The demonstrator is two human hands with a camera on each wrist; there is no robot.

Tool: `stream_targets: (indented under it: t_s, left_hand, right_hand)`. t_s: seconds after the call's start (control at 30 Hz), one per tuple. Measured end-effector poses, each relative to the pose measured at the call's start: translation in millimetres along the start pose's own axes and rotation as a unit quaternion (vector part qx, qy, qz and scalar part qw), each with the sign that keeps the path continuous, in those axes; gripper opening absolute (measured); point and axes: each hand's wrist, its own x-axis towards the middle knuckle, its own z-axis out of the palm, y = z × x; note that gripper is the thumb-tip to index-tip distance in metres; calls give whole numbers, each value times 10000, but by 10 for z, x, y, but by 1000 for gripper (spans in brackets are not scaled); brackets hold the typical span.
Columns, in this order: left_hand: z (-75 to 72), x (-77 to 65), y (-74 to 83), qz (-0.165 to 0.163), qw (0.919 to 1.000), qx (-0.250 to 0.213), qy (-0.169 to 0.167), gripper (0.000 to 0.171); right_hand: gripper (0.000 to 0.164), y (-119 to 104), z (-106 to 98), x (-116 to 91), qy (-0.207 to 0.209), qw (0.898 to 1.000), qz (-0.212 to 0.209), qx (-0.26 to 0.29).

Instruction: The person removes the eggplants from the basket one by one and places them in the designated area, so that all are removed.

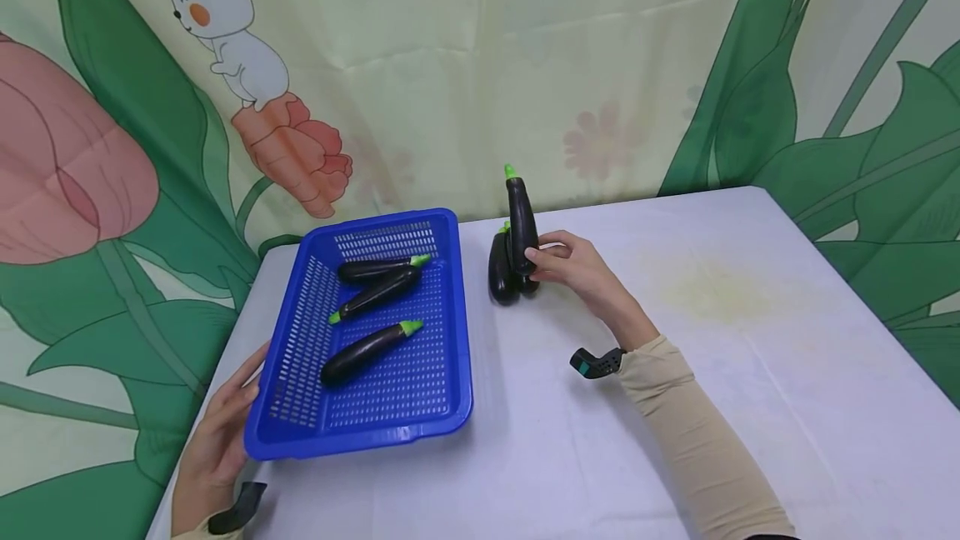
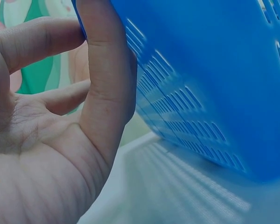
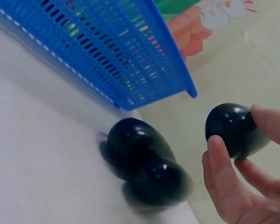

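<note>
- The right hand [image 1: 576,275] pinches the lower end of a held eggplant [image 1: 522,225], thumb and fingers curled round its smooth, rounded base; it stands nearly upright in the air, glossy and near-black, its bright green cap on top
- The left hand [image 1: 216,440] touches the outer left side of the blue basket [image 1: 360,437]; whether its fingers close round the rim, I cannot tell
- The basket is a shallow rectangular tray, plastic-looking, with rounded corners, a solid lip and rows of slots through walls and floor
- Inside it, two crossed eggplants [image 1: 386,290] lie touching towards the far end; a single eggplant [image 1: 363,355] lies apart, nearer the front, cap pointing right
- Two paired eggplants [image 1: 501,275] sit side by side on the desk [image 1: 750,348], touching, just below the held one; a narrow pale strip separates them from the basket's right edge
- The white desk surface stretches wide beyond the right sleeve [image 1: 697,440]; its far edge meets a creased, printed backdrop [image 1: 465,98], close behind the basket
</note>
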Motion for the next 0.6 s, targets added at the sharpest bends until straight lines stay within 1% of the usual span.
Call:
stream_targets:
  t_s: [0.1,0.27,0.5,0.6]
  left_hand:
    - [1,23,1,41,10000,66,23,67]
    - [1,18,3,75,9997,174,128,67]
    - [4,5,5,89,9987,417,293,66]
    - [-2,8,6,102,9990,343,286,66]
  right_hand:
    - [52,17,-62,10,159,9996,96,-201]
    - [55,55,-135,42,406,9964,258,-691]
    - [60,94,-209,68,569,9878,408,-1393]
    - [60,114,-239,73,663,9834,474,-1619]
